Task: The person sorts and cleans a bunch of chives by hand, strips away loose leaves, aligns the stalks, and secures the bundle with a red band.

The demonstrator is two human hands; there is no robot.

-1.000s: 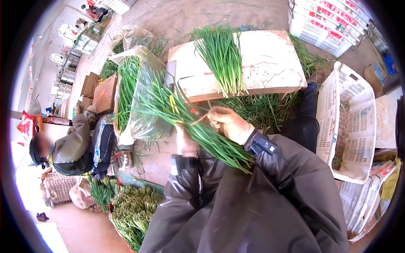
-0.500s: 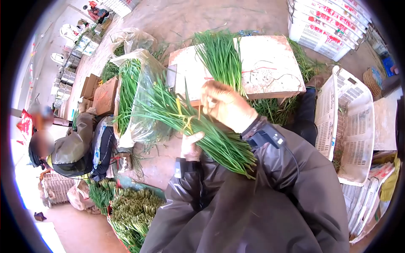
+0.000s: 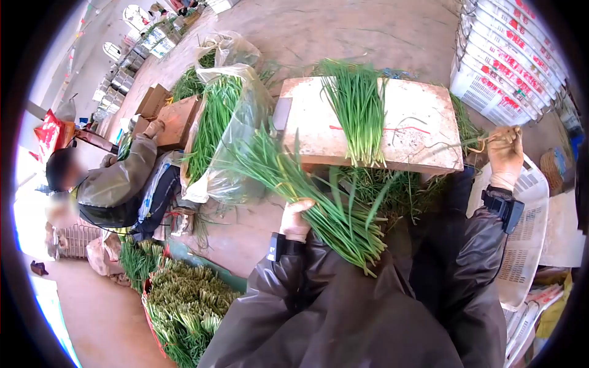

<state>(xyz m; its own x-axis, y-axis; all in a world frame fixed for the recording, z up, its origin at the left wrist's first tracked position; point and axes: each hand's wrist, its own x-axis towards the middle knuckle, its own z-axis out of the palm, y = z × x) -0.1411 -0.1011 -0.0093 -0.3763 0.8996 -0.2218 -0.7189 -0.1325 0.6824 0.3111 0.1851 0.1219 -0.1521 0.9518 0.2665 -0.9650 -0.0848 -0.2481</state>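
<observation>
My left hand [image 3: 297, 219] is wrapped round a bunch of long green stalks [image 3: 331, 230], which lies slantwise over my lap with its cut ends to the lower right. Far to the right, my right hand [image 3: 505, 153] is raised above a white crate, fingers closed on thin strands [image 3: 451, 145] that trail left over the board. On the pale board [image 3: 423, 104] in front of me lies another green bunch [image 3: 356, 107], with a red string [image 3: 408, 129] beside and under it.
Clear plastic bags of green stalks [image 3: 215, 116] stand left of the board. A co-worker [image 3: 119, 184] sits at the left by a cardboard box [image 3: 178, 122]. Bundled stalks [image 3: 190, 300] fill a container at lower left. White crates [image 3: 503, 67] are stacked upper right; another crate [image 3: 521, 233] stands right.
My right hand has moved away from the held bunch, out to the right, with thin strands. The view has shifted, and the co-worker's arm now reaches to the cardboard box.
</observation>
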